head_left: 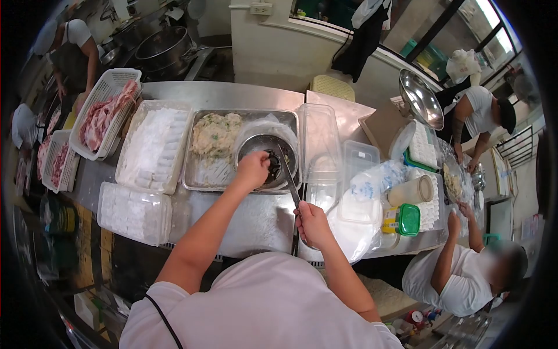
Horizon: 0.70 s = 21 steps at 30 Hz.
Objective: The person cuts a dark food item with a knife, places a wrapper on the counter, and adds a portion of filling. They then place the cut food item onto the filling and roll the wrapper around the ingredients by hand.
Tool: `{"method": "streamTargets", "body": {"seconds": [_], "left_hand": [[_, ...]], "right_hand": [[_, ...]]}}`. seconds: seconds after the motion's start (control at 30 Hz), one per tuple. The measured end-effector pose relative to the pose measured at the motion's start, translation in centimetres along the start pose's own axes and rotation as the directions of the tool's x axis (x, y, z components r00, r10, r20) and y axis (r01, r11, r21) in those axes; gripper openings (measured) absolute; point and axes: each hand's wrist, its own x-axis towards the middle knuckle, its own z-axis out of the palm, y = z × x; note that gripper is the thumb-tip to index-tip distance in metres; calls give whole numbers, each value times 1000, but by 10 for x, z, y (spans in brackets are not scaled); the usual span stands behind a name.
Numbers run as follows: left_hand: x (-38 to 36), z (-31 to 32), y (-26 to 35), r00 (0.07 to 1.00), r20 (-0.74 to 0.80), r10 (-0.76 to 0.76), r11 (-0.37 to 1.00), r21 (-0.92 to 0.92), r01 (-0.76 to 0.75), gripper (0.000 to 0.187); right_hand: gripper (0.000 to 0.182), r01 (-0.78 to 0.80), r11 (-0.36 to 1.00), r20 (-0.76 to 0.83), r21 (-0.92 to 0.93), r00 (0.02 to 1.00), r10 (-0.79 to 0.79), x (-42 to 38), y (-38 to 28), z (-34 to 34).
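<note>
Steel kitchen counter (244,224) crowded with trays, left hand (253,170) gripping bowl (258,148), right hand (313,224) holding tongs (289,174)

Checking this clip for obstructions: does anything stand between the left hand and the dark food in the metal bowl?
Nothing visible does. The left hand is already at the rim of the metal bowl, fingers reaching onto the dark food. The long utensil held by the right hand enters the bowl from the other side, not between them.

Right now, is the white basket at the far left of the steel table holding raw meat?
Yes, the white basket at the table's far left holds pink raw meat slabs.
</note>
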Motion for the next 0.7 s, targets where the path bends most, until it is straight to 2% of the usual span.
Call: {"method": "streamTargets", "body": {"seconds": [0.03, 0.07, 0.1, 0.17, 0.2, 0.27, 0.4, 0.7], "left_hand": [[3, 2, 0, 993, 68, -101, 931, -346, 119, 32], [7, 4, 1, 971, 166, -173, 733, -637, 239, 35], [8, 7, 1, 938, 280, -205, 433, -833, 343, 39], [-4, -13, 29, 877, 472, -92, 80, -874, 479, 46], [-8, -20, 39, 840, 542, -8, -97, -837, 539, 50], [-8, -18, 37, 842, 537, 42, -187, -824, 535, 50], [-4, -12, 25, 848, 525, 73, -304, -798, 521, 41], [-4, -7, 12, 867, 495, 61, -339, -806, 485, 30]], "right_hand": [[48, -70, 989, 58, 131, 996, 63, -6, -6, -1], [48, -144, 956, 125, 255, 985, 115, -10, -10, -2], [48, -176, 936, 183, 305, 975, 123, -13, -13, -3], [46, -243, 887, 300, 393, 946, 126, -18, -18, -6], [46, -276, 871, 332, 407, 933, 140, -19, -19, -6], [46, -340, 836, 395, 430, 904, 164, -20, -21, -6], [47, -351, 823, 418, 447, 895, 155, -20, -20, -5], [46, -320, 848, 352, 424, 920, 171, -22, -22, 4]]}}
